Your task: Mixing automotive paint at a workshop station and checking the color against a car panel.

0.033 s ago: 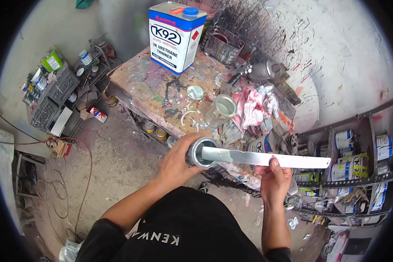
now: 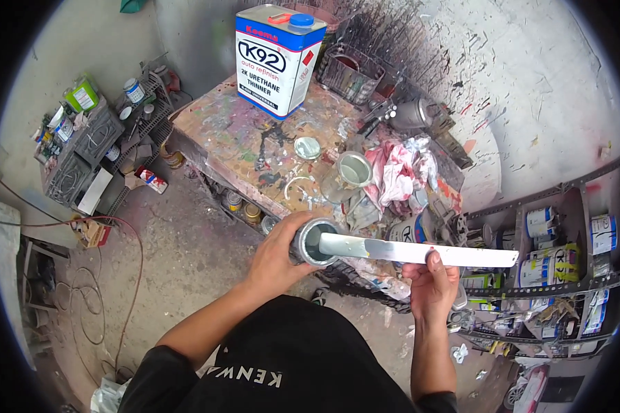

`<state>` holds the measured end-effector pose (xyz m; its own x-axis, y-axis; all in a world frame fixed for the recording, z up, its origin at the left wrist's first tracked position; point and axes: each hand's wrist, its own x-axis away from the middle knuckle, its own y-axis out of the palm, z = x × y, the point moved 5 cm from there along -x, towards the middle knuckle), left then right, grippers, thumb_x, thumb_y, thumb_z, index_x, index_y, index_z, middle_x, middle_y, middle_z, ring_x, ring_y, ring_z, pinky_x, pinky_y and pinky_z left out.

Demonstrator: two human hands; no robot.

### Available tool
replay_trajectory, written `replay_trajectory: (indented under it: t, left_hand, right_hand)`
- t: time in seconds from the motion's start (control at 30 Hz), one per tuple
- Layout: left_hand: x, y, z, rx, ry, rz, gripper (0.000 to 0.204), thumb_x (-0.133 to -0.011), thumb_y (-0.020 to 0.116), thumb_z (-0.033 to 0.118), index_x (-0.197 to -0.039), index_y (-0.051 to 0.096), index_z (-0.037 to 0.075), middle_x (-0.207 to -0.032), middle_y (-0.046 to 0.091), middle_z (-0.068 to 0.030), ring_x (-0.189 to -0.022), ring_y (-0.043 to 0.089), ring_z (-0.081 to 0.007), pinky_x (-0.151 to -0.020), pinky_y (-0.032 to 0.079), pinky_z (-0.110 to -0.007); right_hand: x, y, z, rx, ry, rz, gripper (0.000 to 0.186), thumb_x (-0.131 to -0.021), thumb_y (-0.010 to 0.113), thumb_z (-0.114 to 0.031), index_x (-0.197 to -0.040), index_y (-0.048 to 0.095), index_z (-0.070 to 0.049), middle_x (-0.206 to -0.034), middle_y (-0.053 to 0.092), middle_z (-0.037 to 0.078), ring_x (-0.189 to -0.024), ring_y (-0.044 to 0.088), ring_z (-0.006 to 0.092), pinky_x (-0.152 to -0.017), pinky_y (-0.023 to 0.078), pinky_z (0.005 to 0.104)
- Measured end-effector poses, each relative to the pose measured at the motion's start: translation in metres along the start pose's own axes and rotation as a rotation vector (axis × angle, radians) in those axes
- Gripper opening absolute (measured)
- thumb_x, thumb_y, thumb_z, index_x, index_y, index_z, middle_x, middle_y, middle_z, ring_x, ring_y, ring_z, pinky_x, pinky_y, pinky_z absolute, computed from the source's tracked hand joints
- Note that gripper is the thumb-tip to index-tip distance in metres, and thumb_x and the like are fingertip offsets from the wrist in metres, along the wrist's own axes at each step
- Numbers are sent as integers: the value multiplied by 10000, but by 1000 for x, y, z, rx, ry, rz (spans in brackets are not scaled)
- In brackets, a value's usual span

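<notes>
Head view: beside the tabletop's (image 2: pixel 220 127) near edge, the left hand (image 2: pixel 277 252) wrapped a can (image 2: pixel 310 239) while the right hand (image 2: pixel 432 279) pinched a flat stick (image 2: pixel 386 249), seemingly stiff, light, best held by its far, cleaner end.

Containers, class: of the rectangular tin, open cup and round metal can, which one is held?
The round metal can, in the left hand, with the flat stick reaching its mouth; the rectangular tin and open cup stand on the workbench.

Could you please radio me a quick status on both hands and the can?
Left hand gripping open can; right hand holding flat stick; stick's left end at can's mouth; nothing visibly blocking.
</notes>
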<state>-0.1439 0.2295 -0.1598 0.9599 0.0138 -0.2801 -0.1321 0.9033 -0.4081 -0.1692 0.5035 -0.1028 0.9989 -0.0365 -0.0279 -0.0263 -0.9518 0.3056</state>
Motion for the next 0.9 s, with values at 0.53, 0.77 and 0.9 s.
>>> replay_trajectory:
  t: [0.53, 0.77, 0.9]
  left_hand:
    - [15, -1, -3, 35, 141, 29, 802, -701, 858, 131, -1399, 468, 68, -1415, 532, -187, -1341, 497, -400, -1131, 404, -465]
    - [21, -5, -8, 79, 107, 40, 783, -716, 849, 129, -1399, 471, 66, -1398, 547, -182, -1350, 492, -389, -1137, 399, -463]
    - [51, -13, -13, -31, 55, 85, 777, -725, 848, 137, -1400, 473, 61, -1406, 544, -181, -1352, 490, -387, -1148, 388, -459]
  right_hand:
    - [19, 115, -26, 951, -667, -671, 141, -860, 744, -55, -986, 743, 11, -989, 749, 126, -814, 736, 266, -725, 599, 338]
    - [14, 133, -20, 1026, -626, -897, 219, -807, 781, -74, -1023, 763, -40, -949, 751, 113, -830, 735, 258, -725, 598, 349]
    - [11, 139, -14, 981, -523, -985, 195, -839, 769, -83, -1032, 766, -56, -943, 746, 134, -829, 730, 292, -711, 587, 353]
